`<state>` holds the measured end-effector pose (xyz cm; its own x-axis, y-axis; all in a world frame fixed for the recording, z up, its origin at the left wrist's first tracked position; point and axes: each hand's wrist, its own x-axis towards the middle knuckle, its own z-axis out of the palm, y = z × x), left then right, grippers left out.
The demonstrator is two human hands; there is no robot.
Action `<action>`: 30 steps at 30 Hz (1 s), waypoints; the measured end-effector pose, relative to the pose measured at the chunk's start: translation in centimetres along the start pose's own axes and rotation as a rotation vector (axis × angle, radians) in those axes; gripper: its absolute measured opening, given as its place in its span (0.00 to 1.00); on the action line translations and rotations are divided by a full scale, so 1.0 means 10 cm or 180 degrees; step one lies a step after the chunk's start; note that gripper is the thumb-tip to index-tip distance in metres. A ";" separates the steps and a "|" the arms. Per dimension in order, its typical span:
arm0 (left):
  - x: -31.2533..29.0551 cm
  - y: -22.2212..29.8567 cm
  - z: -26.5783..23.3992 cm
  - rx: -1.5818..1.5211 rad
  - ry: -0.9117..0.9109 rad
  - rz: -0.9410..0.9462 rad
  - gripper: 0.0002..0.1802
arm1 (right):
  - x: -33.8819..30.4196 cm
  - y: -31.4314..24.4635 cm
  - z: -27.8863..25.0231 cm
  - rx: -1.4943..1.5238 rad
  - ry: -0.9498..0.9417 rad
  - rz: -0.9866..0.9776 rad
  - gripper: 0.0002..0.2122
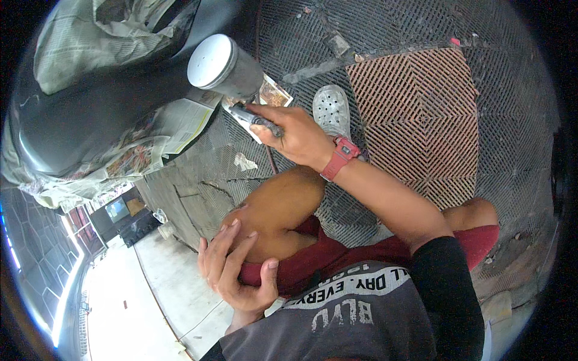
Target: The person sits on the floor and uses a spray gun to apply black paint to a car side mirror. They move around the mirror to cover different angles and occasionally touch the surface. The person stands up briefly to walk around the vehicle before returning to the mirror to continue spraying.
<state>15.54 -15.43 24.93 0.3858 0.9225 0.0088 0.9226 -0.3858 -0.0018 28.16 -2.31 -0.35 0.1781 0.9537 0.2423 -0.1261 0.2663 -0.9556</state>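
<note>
My right hand [297, 135], with a red watch on its wrist, is wrapped round the handle of a paint spray gun [260, 119]. On top of the gun sits a tilted grey cup [242, 75] with a whitish lid [209, 61]. Its nozzle is mostly hidden behind the cup and hand. Close to the gun is a smooth dark vehicle panel [75, 123], with masking newspaper [180, 123] along its edge. A printed card or paper sheet [276, 91] shows behind the gun. My left hand [232, 268] lies on my bent knee, fingers apart, holding nothing.
Crumpled masking paper [69, 51] covers the panel's upper part. Dark ribbed floor tiles [289, 36] surround a brownish tile section [415, 114]. My foot in a grey clog [331, 108] stands near the gun. A torn paper scrap [245, 161] and a thin hose or cord [271, 162] lie on the floor.
</note>
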 end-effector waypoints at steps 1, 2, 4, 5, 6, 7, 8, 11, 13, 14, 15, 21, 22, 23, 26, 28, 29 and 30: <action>0.00 0.00 0.00 -0.0018 0.0009 -0.0001 0.24 | 0.03 -0.04 0.03 0.0152 0.0019 0.0024 0.27; 0.00 0.01 0.01 -0.0037 0.0017 -0.0002 0.24 | 0.05 -0.08 0.05 0.0303 0.0037 0.0051 0.28; 0.01 0.02 0.00 -0.0081 0.0033 -0.0018 0.24 | 0.11 -0.15 0.03 0.0420 0.0184 -0.0019 0.28; 0.00 0.01 -0.01 -0.0114 0.0035 -0.0027 0.24 | 0.12 -0.18 -0.04 0.0278 0.0268 0.0062 0.28; 0.01 0.00 -0.01 -0.0152 0.0047 -0.0022 0.24 | 0.13 -0.24 -0.16 0.0129 0.0363 0.0129 0.27; 0.01 -0.01 -0.02 -0.0163 0.0072 -0.0009 0.23 | 0.14 -0.29 -0.27 -0.0017 0.0438 0.0186 0.27; 0.01 -0.01 -0.03 -0.0172 0.0094 0.0002 0.23 | 0.14 -0.32 -0.38 -0.0040 0.0560 0.0306 0.26; 0.00 -0.09 0.00 -0.0211 0.0160 -0.0035 0.22 | 0.15 -0.46 -0.70 -0.0057 0.0810 0.0554 0.24; 0.02 -0.09 -0.03 -0.0232 0.0193 -0.0033 0.21 | 0.20 -0.69 -0.85 0.0110 0.0876 0.0637 0.22; 0.02 -0.09 -0.04 -0.0264 0.0222 -0.0020 0.21 | 0.22 -0.77 -0.84 0.0166 0.0910 0.0711 0.23; 0.02 -0.10 -0.05 -0.0298 0.0260 0.0011 0.21 | 0.25 -0.89 -0.83 0.0240 0.0820 0.0804 0.23; -0.19 -0.27 -0.05 -0.0671 0.0491 0.0085 0.24 | 0.51 -1.69 -0.59 0.1087 0.0235 0.1114 0.28; -0.23 -0.31 -0.08 -0.0781 0.0501 0.0163 0.25 | 0.60 -1.76 -0.59 0.1096 0.0235 0.1106 0.29; -0.25 -0.35 -0.13 -0.0890 0.0512 0.0250 0.27 | 0.69 -1.83 -0.61 0.1023 0.0267 0.1097 0.30; -0.33 -0.46 -0.27 -0.0856 0.0348 0.0530 0.32 | 0.90 -2.02 -0.58 0.0832 0.0353 0.1084 0.32; -0.35 -0.48 -0.28 -0.0797 0.0221 0.0654 0.33 | 0.94 -2.13 -0.55 0.0813 0.0246 0.1063 0.33; -0.31 -0.47 -0.21 -0.0826 0.0197 0.0701 0.33 | 0.98 -2.20 -0.54 0.0800 0.0211 0.1045 0.33; -0.29 -0.47 -0.06 -0.0880 0.0171 0.0719 0.33 | 0.97 -2.27 -0.50 0.0891 0.0161 0.0931 0.33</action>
<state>10.07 -16.26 25.49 0.5724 0.8149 0.0915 0.7760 -0.5744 0.2606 37.65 0.23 22.83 0.1422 0.9887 -0.0483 -0.4382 0.0191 -0.8987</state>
